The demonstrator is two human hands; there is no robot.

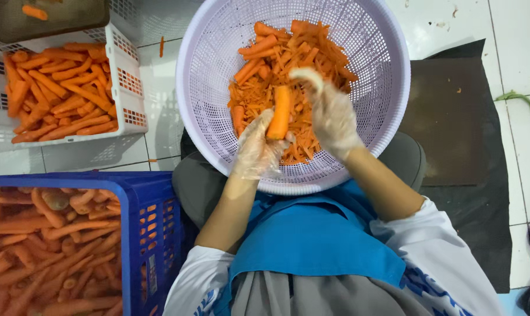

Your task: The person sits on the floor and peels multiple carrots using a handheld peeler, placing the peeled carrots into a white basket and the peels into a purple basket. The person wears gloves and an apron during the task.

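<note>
Left hand: we see the left hand (256,149), in a clear plastic glove, raised over the basket with the forearm angled up from the lap; its fingers are closed around the lower end of the carrot.
Right hand: the right hand (330,111), also gloved, sits at the carrot's upper end with fingers curled; motion blur stops us telling whether they grip anything.
Carrot: the carrot (280,112) stands nearly upright between the 2 hands, above the heap of peelings (288,64).
Basket: the round white basket (209,64) rests on the lap against the blue apron (315,234).
Crates: 1 white crate (124,76) of carrots upper left; 1 blue crate (154,222) of carrots lower left.
Room: white floor tiles (159,93) separate basket and white crate; a dark mat (458,117) lies right.
</note>
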